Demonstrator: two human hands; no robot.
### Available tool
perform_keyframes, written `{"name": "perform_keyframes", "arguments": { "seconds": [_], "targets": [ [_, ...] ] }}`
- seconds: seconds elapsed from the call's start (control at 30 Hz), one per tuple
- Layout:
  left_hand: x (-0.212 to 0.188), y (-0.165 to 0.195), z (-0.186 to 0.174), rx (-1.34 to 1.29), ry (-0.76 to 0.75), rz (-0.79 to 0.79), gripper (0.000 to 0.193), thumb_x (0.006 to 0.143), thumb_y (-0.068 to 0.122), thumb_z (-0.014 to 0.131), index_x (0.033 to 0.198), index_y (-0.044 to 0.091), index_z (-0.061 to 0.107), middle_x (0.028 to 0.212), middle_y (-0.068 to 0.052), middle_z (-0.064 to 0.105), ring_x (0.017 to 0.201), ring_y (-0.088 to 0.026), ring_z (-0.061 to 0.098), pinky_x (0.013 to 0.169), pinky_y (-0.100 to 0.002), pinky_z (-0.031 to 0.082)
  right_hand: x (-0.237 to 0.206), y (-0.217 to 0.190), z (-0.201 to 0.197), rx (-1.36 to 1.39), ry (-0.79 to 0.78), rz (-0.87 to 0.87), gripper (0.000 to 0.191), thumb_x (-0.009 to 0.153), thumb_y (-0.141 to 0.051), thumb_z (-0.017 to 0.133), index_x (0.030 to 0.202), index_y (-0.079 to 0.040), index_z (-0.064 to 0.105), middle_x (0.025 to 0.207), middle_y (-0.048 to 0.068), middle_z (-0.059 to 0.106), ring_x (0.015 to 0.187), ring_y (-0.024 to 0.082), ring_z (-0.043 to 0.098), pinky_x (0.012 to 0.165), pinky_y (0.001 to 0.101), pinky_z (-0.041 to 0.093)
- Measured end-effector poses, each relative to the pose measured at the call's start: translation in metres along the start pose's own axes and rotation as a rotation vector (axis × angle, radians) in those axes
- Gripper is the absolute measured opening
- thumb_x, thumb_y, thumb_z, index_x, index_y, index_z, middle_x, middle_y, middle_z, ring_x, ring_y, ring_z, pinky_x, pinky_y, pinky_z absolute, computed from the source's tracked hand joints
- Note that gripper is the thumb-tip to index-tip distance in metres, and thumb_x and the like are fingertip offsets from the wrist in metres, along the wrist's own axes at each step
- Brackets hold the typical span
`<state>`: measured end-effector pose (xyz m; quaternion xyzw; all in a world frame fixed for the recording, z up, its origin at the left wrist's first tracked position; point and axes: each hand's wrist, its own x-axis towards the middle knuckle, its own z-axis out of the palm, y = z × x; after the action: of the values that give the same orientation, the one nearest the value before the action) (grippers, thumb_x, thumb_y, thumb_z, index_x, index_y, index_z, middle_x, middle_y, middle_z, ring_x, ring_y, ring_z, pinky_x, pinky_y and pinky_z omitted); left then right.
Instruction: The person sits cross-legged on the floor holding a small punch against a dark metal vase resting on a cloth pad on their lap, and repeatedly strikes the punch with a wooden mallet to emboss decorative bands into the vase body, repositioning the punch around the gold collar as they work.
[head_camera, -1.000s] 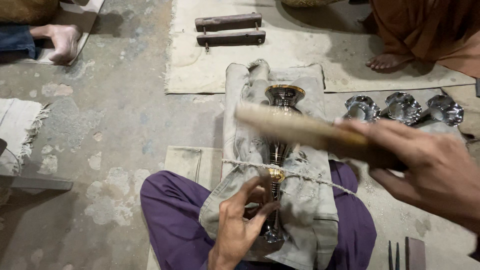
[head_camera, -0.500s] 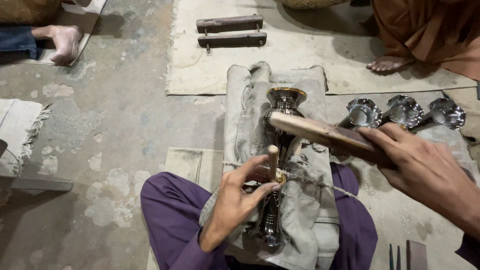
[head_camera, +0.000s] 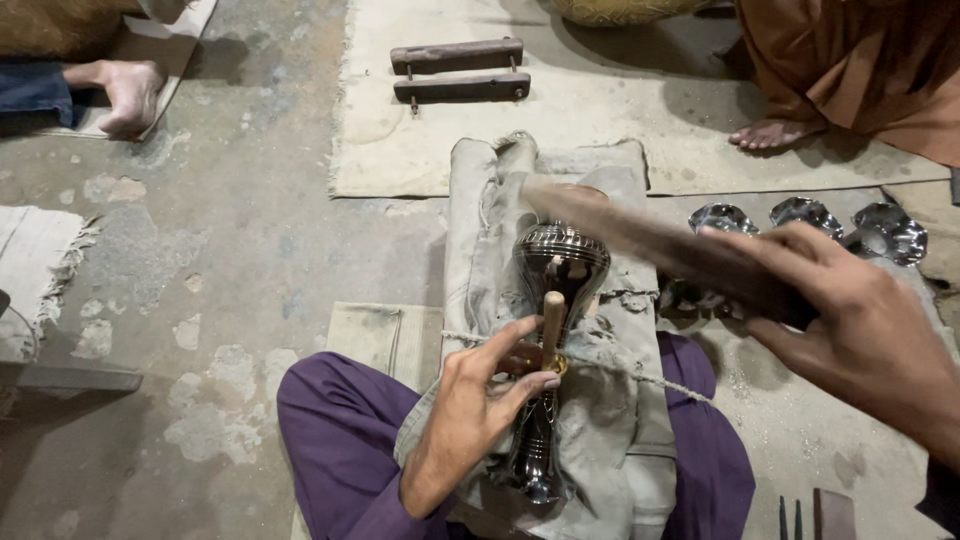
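Observation:
A dark, shiny metal vase (head_camera: 556, 330) lies lengthwise on a grey cloth (head_camera: 478, 240) over my purple-trousered lap. My left hand (head_camera: 478, 412) pinches a short wooden-handled punch (head_camera: 552, 318) upright against the vase's narrow neck. My right hand (head_camera: 850, 330) grips a flat wooden mallet (head_camera: 640, 240), blurred with motion, raised above and to the right of the punch. A thin cord (head_camera: 640, 372) runs across the cloth by the vase.
Several shiny fluted metal cups (head_camera: 805, 216) lie on the right. Two wooden bars (head_camera: 458, 70) rest on a mat ahead. Another person's bare foot (head_camera: 772, 133) is at upper right, another's foot (head_camera: 120, 90) at upper left. Small tools (head_camera: 810, 515) lie at lower right.
My left hand has set the punch upright on the vase's neck. The mallet in my right hand has swung down and then lifted, staying over the vase.

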<state>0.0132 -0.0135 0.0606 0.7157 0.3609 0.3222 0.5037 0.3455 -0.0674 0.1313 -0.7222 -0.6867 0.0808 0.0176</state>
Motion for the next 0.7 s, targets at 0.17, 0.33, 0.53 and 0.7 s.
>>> {"name": "perform_keyframes", "arguments": {
  "seconds": [0.17, 0.33, 0.53, 0.7],
  "targets": [
    [-0.002, 0.005, 0.000, 0.014, 0.007, 0.020, 0.049, 0.088, 0.008, 0.077, 0.134, -0.002, 0.062, 0.106, -0.016, 0.081, 0.096, -0.020, 0.080, 0.084, -0.034, 0.062, 0.008, -0.002, -0.011, -0.234, -0.143, -0.034, 0.081, 0.084, -0.045, 0.072, 0.158, -0.045, 0.039, 0.110, -0.007, 0.073, 0.071, 0.011, 0.072, 0.058, 0.0276, 0.061],
    [-0.003, 0.008, 0.002, -0.071, 0.009, -0.056, 0.051, 0.089, 0.008, 0.075, 0.137, -0.001, 0.059, 0.108, -0.016, 0.079, 0.097, -0.020, 0.080, 0.083, -0.031, 0.067, 0.017, -0.012, -0.012, -0.409, -0.232, 0.020, 0.083, 0.083, -0.053, 0.068, 0.159, -0.047, 0.036, 0.125, -0.009, 0.069, 0.072, 0.007, 0.073, 0.056, 0.0246, 0.060],
    [-0.007, 0.009, 0.008, -0.102, 0.063, -0.095, 0.053, 0.090, 0.007, 0.073, 0.139, -0.002, 0.055, 0.106, -0.018, 0.078, 0.097, -0.023, 0.080, 0.079, -0.033, 0.065, 0.022, -0.026, -0.020, -0.447, -0.241, -0.049, 0.064, 0.095, -0.045, 0.062, 0.154, -0.039, 0.039, 0.119, -0.013, 0.071, 0.070, 0.004, 0.068, 0.049, 0.0177, 0.055],
    [-0.009, 0.007, 0.011, -0.123, 0.059, -0.100, 0.049, 0.094, 0.002, 0.067, 0.141, -0.002, 0.053, 0.111, -0.019, 0.077, 0.100, -0.024, 0.080, 0.077, -0.033, 0.065, 0.024, -0.037, -0.026, -0.305, -0.217, 0.010, 0.069, 0.093, -0.042, 0.065, 0.158, -0.043, 0.042, 0.116, -0.010, 0.072, 0.068, 0.007, 0.072, 0.049, 0.0237, 0.055]
  ]
}}
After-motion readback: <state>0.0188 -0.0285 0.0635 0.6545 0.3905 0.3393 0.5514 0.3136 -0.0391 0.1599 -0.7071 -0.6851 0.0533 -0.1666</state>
